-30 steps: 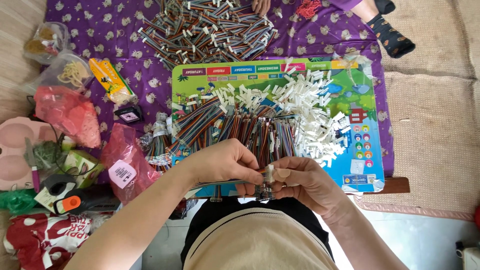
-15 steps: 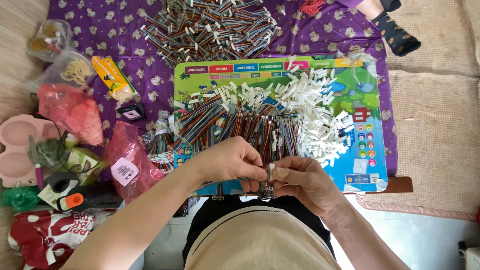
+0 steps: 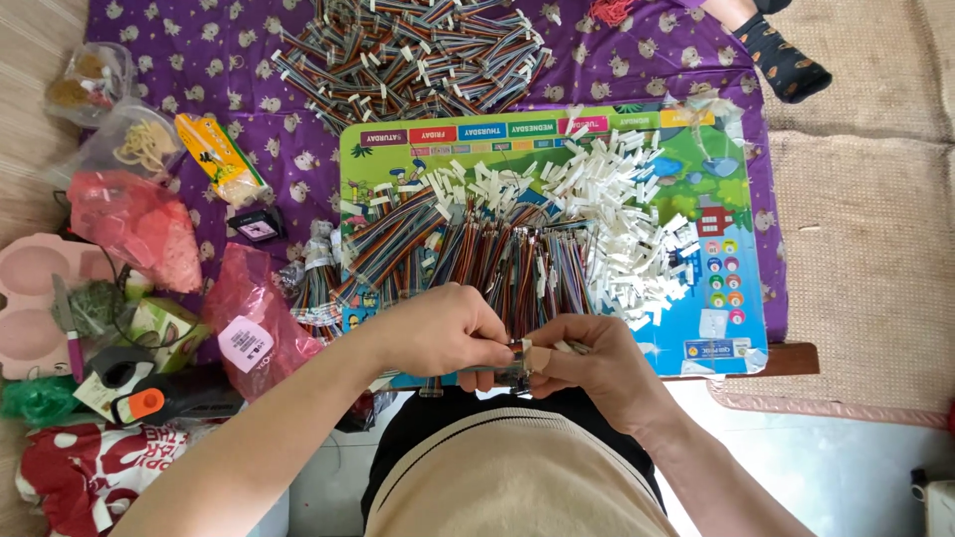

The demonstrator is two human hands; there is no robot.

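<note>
My left hand (image 3: 438,333) and my right hand (image 3: 587,363) meet just above my lap, both pinching a short multicoloured ribbon cable (image 3: 512,360) with a small connector at its end. Just beyond them a row of striped ribbon cables (image 3: 477,254) lies on a bright, colourful picture board (image 3: 736,328). A heap of small white plastic connector housings (image 3: 627,219) covers the right half of that board.
A large pile of finished cables (image 3: 408,50) lies on the purple patterned cloth (image 3: 279,129) at the back. Red plastic bags (image 3: 134,224), a yellow packet (image 3: 219,159), clear tubs (image 3: 129,144) and a pink tray (image 3: 25,298) crowd the left. Another person's socked foot (image 3: 781,55) shows top right.
My hands stay together on the cable with only small finger movements. The view has shifted slightly toward the right.
</note>
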